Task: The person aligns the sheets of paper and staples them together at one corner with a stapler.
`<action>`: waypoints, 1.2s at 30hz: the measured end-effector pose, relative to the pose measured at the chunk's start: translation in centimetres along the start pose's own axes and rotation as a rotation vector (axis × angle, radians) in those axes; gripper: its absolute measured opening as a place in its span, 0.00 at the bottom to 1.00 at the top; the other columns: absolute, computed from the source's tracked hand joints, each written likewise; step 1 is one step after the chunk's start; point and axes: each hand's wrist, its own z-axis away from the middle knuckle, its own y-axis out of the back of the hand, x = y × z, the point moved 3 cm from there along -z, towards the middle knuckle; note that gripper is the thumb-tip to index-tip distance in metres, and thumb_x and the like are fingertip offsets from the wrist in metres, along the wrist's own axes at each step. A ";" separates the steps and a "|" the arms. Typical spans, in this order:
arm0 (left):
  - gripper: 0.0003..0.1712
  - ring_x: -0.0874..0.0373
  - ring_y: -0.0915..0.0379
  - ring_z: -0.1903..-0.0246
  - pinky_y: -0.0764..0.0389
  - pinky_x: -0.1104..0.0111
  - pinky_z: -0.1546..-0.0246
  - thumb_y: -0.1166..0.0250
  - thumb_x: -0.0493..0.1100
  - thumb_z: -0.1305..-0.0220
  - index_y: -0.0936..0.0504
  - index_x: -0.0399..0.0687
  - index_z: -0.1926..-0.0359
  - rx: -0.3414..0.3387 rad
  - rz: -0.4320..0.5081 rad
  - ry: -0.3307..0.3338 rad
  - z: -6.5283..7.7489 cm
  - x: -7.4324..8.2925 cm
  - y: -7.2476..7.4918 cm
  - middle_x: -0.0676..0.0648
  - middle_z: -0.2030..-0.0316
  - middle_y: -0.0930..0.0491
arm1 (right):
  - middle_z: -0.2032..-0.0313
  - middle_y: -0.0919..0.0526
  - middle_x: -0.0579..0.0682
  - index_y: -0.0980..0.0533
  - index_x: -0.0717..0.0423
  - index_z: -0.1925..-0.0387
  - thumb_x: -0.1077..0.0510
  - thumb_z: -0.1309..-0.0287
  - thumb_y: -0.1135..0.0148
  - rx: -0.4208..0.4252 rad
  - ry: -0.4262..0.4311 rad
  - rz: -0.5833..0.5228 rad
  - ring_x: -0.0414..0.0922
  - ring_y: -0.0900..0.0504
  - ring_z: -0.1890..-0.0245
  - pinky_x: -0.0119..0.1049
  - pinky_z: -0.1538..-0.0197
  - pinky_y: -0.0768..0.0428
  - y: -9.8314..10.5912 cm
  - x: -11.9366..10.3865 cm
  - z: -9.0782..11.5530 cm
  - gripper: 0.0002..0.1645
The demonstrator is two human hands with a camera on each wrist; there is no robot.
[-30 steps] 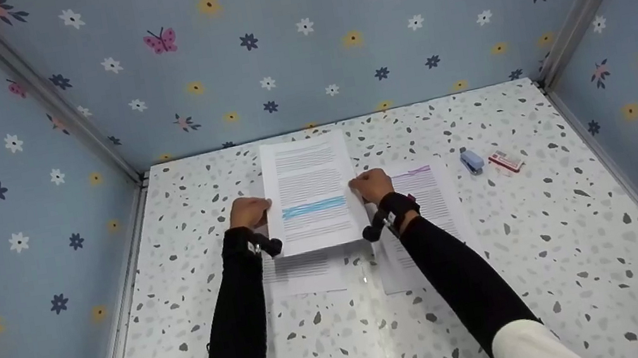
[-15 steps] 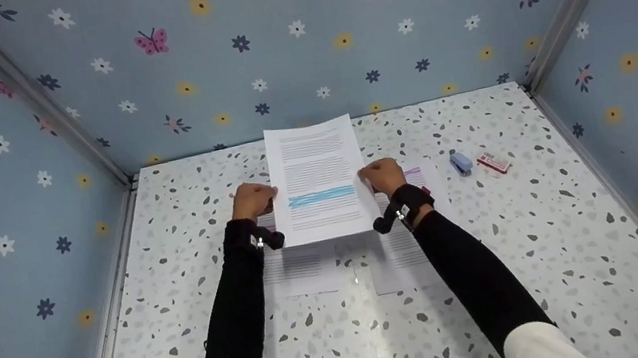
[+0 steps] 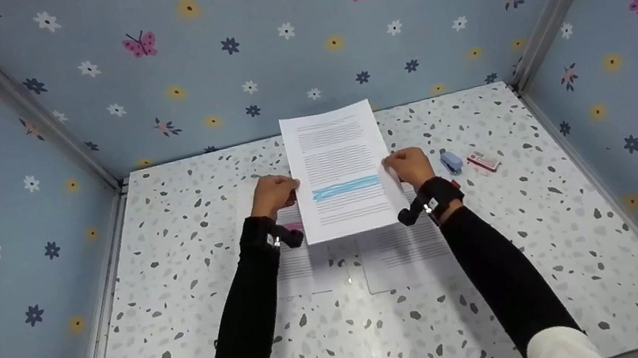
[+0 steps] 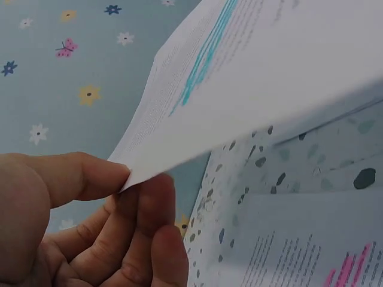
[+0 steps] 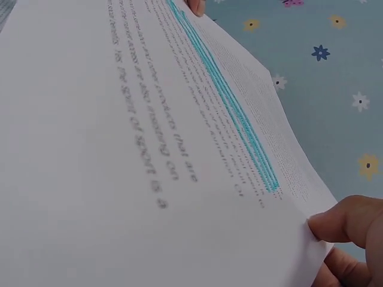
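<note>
A printed sheet of paper point(image 3: 341, 159) with a blue highlighted band hangs above the table between both hands. My left hand point(image 3: 274, 193) pinches its left edge between thumb and fingers, as the left wrist view shows closely. On the opposite edge my right hand point(image 3: 410, 166) pinches the paper with its thumb point(image 5: 338, 224) on the printed face. Under the held sheet lie two more printed papers: a left paper point(image 3: 308, 280) with a pink mark and a right paper point(image 3: 395, 272). The held sheet partly covers both.
On the table's right side stand a light blue stapler point(image 3: 451, 162) and a small red-and-white box point(image 3: 484, 161). The speckled white table point(image 3: 180, 271) is bordered by a blue flowered back wall point(image 3: 296, 35) and side walls.
Both hands have carried the blue-marked sheet upward and slightly to the right, uncovering more of the left paper. The head view has shifted a little. The stapler and box lie where they were.
</note>
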 end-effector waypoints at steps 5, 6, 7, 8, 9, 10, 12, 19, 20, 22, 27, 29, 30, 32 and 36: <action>0.10 0.58 0.22 0.72 0.19 0.68 0.66 0.36 0.38 0.31 0.14 0.33 0.60 -0.020 0.050 -0.024 0.3 1.0 -1.6 0.47 0.74 0.20 | 0.48 0.18 0.58 0.16 0.66 0.55 0.54 0.32 0.38 0.018 0.011 -0.009 0.46 0.21 0.58 0.35 0.61 0.21 2.1 0.0 0.5 0.17; 0.10 0.58 0.22 0.72 0.19 0.68 0.66 0.36 0.38 0.31 0.14 0.33 0.61 -0.027 0.052 -0.029 0.4 1.2 -1.9 0.47 0.74 0.20 | 0.49 0.17 0.58 0.16 0.66 0.55 0.54 0.32 0.38 0.020 0.010 -0.004 0.46 0.22 0.59 0.34 0.61 0.21 2.6 0.0 0.7 0.17; 0.10 0.58 0.22 0.72 0.19 0.67 0.65 0.36 0.39 0.31 0.14 0.34 0.61 -0.036 0.051 -0.032 0.5 1.4 -2.2 0.47 0.73 0.20 | 0.49 0.17 0.58 0.16 0.66 0.55 0.54 0.32 0.38 0.026 0.006 0.002 0.45 0.22 0.60 0.34 0.61 0.21 2.9 0.1 0.8 0.17; 0.10 0.57 0.22 0.71 0.19 0.66 0.64 0.36 0.39 0.31 0.14 0.34 0.61 -0.046 0.055 -0.035 0.6 1.5 -2.5 0.47 0.73 0.20 | 0.49 0.17 0.58 0.16 0.65 0.54 0.54 0.32 0.38 0.033 0.003 0.013 0.45 0.22 0.61 0.34 0.61 0.22 3.4 0.2 1.0 0.17; 0.10 0.54 0.21 0.70 0.19 0.65 0.63 0.36 0.39 0.31 0.13 0.34 0.60 -0.060 0.057 -0.040 0.7 1.6 -2.8 0.46 0.73 0.20 | 0.49 0.17 0.57 0.16 0.65 0.54 0.53 0.32 0.38 0.035 0.000 0.024 0.44 0.22 0.61 0.34 0.61 0.22 3.7 0.3 1.1 0.18; 0.10 0.53 0.21 0.69 0.19 0.64 0.62 0.36 0.39 0.30 0.13 0.34 0.60 -0.071 0.054 -0.043 0.8 1.7 -3.1 0.46 0.73 0.19 | 0.50 0.17 0.57 0.16 0.65 0.54 0.53 0.32 0.38 0.037 0.001 0.028 0.44 0.22 0.62 0.34 0.61 0.22 4.1 0.4 1.3 0.18; 0.10 0.50 0.20 0.67 0.19 0.63 0.61 0.37 0.39 0.30 0.13 0.35 0.58 -0.095 0.055 -0.052 1.1 1.9 -3.7 0.46 0.72 0.19 | 0.52 0.16 0.57 0.16 0.65 0.54 0.53 0.32 0.38 0.049 0.009 0.039 0.44 0.22 0.63 0.34 0.61 0.22 4.9 0.7 1.6 0.18; 0.10 0.35 0.20 0.57 0.19 0.61 0.60 0.37 0.38 0.29 0.13 0.35 0.57 -0.154 0.058 -0.070 1.4 2.0 -5.9 0.42 0.71 0.17 | 0.52 0.17 0.56 0.16 0.65 0.59 0.54 0.34 0.38 0.084 -0.007 0.023 0.44 0.23 0.64 0.35 0.62 0.22 7.0 2.2 2.3 0.16; 0.10 0.37 0.19 0.58 0.19 0.61 0.60 0.37 0.38 0.29 0.13 0.35 0.58 -0.158 0.059 -0.069 1.5 1.9 -6.3 0.42 0.71 0.17 | 0.52 0.17 0.56 0.16 0.65 0.59 0.54 0.35 0.38 0.086 -0.014 0.027 0.44 0.23 0.65 0.35 0.62 0.23 7.2 2.5 2.4 0.16; 0.09 0.41 0.18 0.62 0.19 0.63 0.62 0.37 0.38 0.30 0.13 0.36 0.60 -0.164 0.053 -0.065 1.4 1.6 -7.0 0.43 0.71 0.17 | 0.54 0.17 0.56 0.16 0.65 0.58 0.54 0.35 0.38 0.094 -0.026 0.041 0.44 0.23 0.66 0.34 0.63 0.23 7.6 3.1 2.6 0.16; 0.09 0.44 0.17 0.64 0.20 0.62 0.64 0.36 0.38 0.32 0.12 0.36 0.65 -0.161 0.028 -0.031 1.3 0.3 -8.4 0.44 0.73 0.17 | 0.54 0.17 0.57 0.16 0.66 0.57 0.54 0.35 0.38 0.095 -0.045 0.067 0.45 0.23 0.65 0.35 0.62 0.23 7.9 4.7 2.8 0.17; 0.08 0.43 0.17 0.65 0.20 0.64 0.66 0.35 0.37 0.33 0.12 0.36 0.65 -0.156 0.029 -0.019 1.3 -0.2 -8.9 0.44 0.74 0.17 | 0.52 0.17 0.59 0.16 0.67 0.56 0.55 0.35 0.38 0.086 -0.047 0.072 0.46 0.22 0.63 0.36 0.62 0.23 7.9 5.3 2.9 0.18; 0.08 0.45 0.17 0.66 0.21 0.66 0.68 0.35 0.36 0.33 0.13 0.36 0.66 -0.154 0.032 -0.014 1.4 -0.4 -9.1 0.44 0.74 0.17 | 0.52 0.17 0.59 0.16 0.67 0.56 0.55 0.35 0.38 0.086 -0.052 0.072 0.47 0.22 0.63 0.36 0.61 0.23 7.9 5.6 3.0 0.18; 0.07 0.50 0.18 0.70 0.22 0.70 0.71 0.34 0.35 0.34 0.13 0.36 0.67 -0.158 0.041 -0.005 1.4 -0.9 -9.5 0.44 0.75 0.17 | 0.53 0.16 0.58 0.16 0.66 0.56 0.54 0.35 0.38 0.092 -0.068 0.080 0.47 0.21 0.63 0.36 0.61 0.23 7.9 6.3 3.1 0.17; 0.07 0.57 0.20 0.75 0.19 0.70 0.71 0.35 0.34 0.36 0.13 0.36 0.69 -0.179 0.051 0.005 1.5 -1.8 -10.4 0.46 0.77 0.18 | 0.62 0.16 0.55 0.16 0.64 0.61 0.54 0.37 0.38 0.113 -0.104 0.087 0.47 0.22 0.68 0.36 0.64 0.24 8.1 7.8 3.5 0.16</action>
